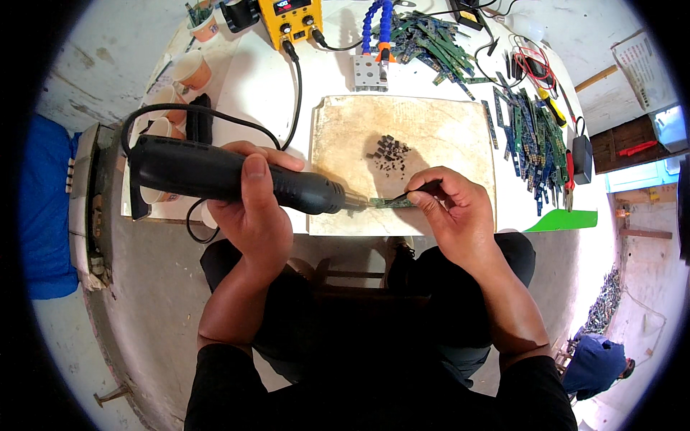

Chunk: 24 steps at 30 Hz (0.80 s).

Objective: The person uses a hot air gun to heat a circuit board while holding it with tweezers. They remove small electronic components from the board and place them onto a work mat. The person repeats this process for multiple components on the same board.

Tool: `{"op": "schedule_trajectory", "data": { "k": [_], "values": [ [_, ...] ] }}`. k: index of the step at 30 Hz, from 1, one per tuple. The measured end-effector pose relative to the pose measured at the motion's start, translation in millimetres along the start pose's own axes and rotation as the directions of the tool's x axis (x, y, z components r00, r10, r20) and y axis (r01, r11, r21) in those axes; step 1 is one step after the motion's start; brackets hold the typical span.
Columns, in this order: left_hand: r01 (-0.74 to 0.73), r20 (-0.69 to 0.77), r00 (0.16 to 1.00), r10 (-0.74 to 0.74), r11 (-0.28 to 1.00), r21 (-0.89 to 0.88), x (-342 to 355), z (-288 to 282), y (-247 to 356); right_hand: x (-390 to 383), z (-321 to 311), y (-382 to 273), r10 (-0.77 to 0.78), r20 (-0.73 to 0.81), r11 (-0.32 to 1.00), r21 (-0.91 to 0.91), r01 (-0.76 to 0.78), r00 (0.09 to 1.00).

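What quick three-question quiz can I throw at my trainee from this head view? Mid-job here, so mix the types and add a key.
1. Open: at what does the right hand hold the slim black pointed tool?
2. True or false: the heap of small black chips lies on the beige rectangular board.
3. Choose: the black cylindrical hot-air gun is gripped by A, both hands; B, the left hand; C, the right hand.

Key: 1, a narrow green circuit-board strip; 2, true; 3, B.
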<state>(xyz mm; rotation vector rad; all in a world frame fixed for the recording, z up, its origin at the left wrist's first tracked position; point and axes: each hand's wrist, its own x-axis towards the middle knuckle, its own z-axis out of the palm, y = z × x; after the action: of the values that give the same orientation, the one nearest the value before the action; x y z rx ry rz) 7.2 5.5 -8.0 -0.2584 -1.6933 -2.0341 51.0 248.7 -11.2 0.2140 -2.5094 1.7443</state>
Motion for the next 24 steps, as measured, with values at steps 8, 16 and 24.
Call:
{"op": "schedule_trajectory", "data": {
  "k": [8, 16, 24],
  "values": [
    [0.009, -0.013, 1.000, -0.008, 1.000, 0.018, -0.6, 0.1, -2.0, 0.3, -1.1, -3.1, -0.010, 0.009, 1.000, -0.004, 0.010, 1.000],
    [0.008, -0.021, 1.000, -0.008, 1.000, 0.014, -0.2, -1.7, -3.3, 1.2, -2.9, -6.5, -0.077, 0.021, 0.993, -0.084, 0.078, 0.997],
    [0.011, -0.033, 0.999, -0.011, 1.000, 0.005, 1.4, -2.4, 0.6, 2.5, -3.0, -6.5, -0.181, 0.033, 0.970, -0.160, 0.184, 0.983]
  ]
}}
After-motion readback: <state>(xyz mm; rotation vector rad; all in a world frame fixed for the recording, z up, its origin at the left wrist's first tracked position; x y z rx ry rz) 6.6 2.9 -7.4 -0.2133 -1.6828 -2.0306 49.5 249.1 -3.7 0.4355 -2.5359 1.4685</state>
